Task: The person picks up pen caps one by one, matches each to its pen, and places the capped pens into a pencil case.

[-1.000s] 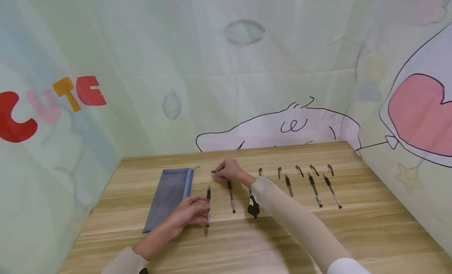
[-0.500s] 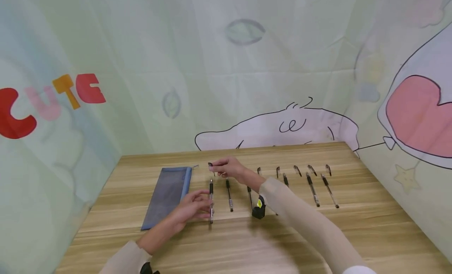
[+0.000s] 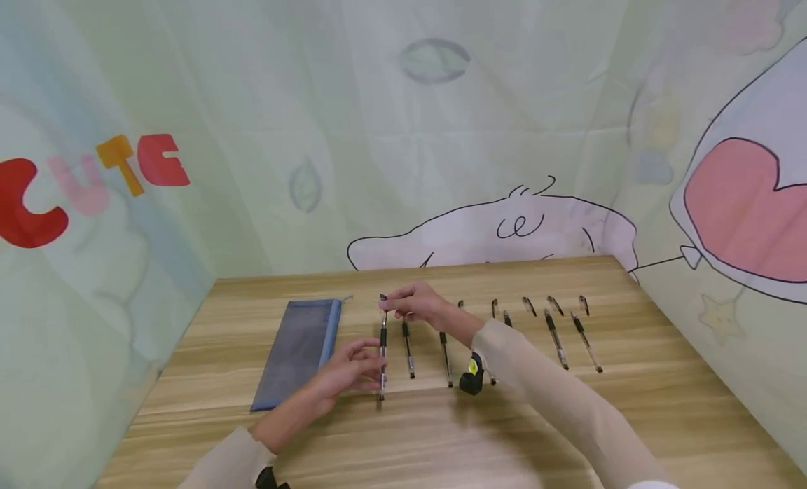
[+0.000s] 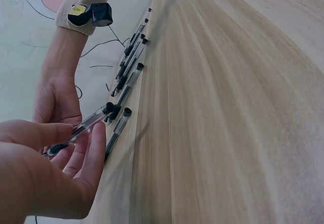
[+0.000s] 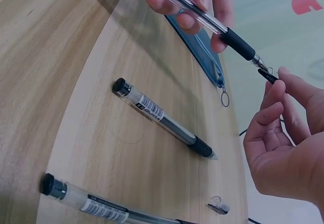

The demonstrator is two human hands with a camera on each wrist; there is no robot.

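Observation:
My left hand (image 3: pixel 349 366) pinches a clear gel pen (image 3: pixel 382 338) with a black grip, between thumb and fingers. In the right wrist view the pen (image 5: pixel 238 43) is held above the table at a slant, its tip towards my right hand (image 5: pixel 286 143). Thumb and forefinger of that hand pinch a black-clipped pen cap (image 5: pixel 267 76) at the pen's tip; whether the tip is inside it I cannot tell. In the left wrist view the pen (image 4: pixel 91 123) lies across my left fingers, and the cap is hidden.
A blue mesh zip pouch (image 3: pixel 299 352) lies left of my left hand. Uncapped pens (image 3: pixel 408 352) lie in a row to the right, several loose caps (image 3: pixel 528 305) behind them. A patterned cloth wall (image 3: pixel 284 125) stands at the wooden table's (image 3: pixel 208 384) back edge.
My right hand has lifted the cap and brought it to the pen's tip. My left hand has shifted slightly right with the pen, which now stands in line with the cap.

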